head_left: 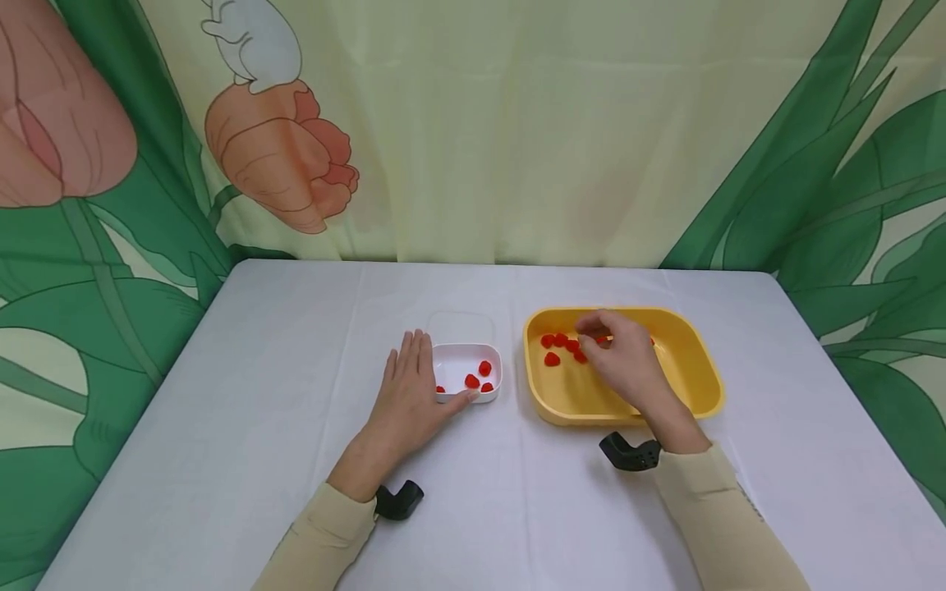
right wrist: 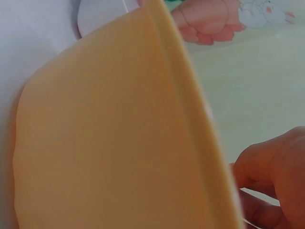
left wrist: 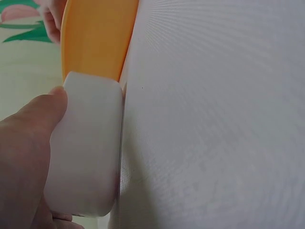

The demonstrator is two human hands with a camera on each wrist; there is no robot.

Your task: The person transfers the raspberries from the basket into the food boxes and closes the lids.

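Note:
My left hand lies with its fingers straight along the left end of a small white box, its thumb at the near rim. Several small red raspberry-like pieces sit inside this box. Over the yellow tray, my right hand bends its fingers, with thumb and forefinger tips close together. More red pieces lie loose in the tray beneath and left of these fingertips. I cannot tell whether they pinch a piece. The tray's wall hides the fingertips in the right wrist view.
The box's clear lid stands open behind it. Box and tray sit side by side on a white-covered table, with a narrow gap between them. A printed curtain hangs behind the table. Each wrist wears a black camera mount.

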